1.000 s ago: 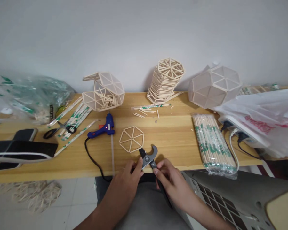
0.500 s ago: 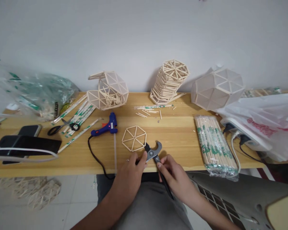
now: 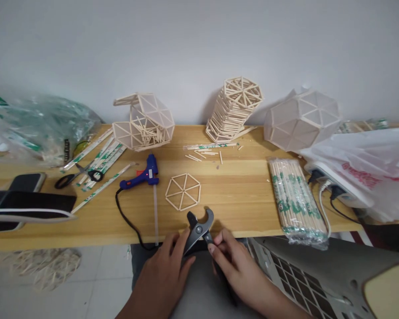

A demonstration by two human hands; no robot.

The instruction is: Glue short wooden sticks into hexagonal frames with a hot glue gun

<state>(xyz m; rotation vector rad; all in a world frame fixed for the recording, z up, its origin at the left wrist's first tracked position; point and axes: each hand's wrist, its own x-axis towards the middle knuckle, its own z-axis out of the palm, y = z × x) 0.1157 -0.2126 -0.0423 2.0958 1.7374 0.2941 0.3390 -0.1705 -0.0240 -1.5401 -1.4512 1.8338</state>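
Note:
In front of my body, both hands are on a pair of hook-jawed cutters (image 3: 199,229), its dark jaws parted and pointing away from me. My left hand (image 3: 164,268) has one handle between the thumb and the fingers. The other handle, black and running down toward my lap, is in the closed fingers of my right hand (image 3: 236,263). Just beyond the jaws, a flat spoked frame of thin wooden sticks (image 3: 183,192) lies on the wooden table (image 3: 239,195), apart from the tool. To its left rests a blue hot glue gun (image 3: 142,173) with a glue stick trailing from it.
Short cut sticks (image 3: 201,154) lie behind the frame. Farther back stand a tall stack of spoked frames (image 3: 231,110), a covered polyhedron (image 3: 302,119) and an open one (image 3: 144,124) holding sticks. Wrapped chopsticks (image 3: 297,199) and a power strip (image 3: 339,186) are right; scissors (image 3: 78,175) and phones (image 3: 29,199) left.
The cutters have drawn back toward my body, away from the stick frame. My left hand has shifted down and left, and its grip looks looser. The view has turned slightly.

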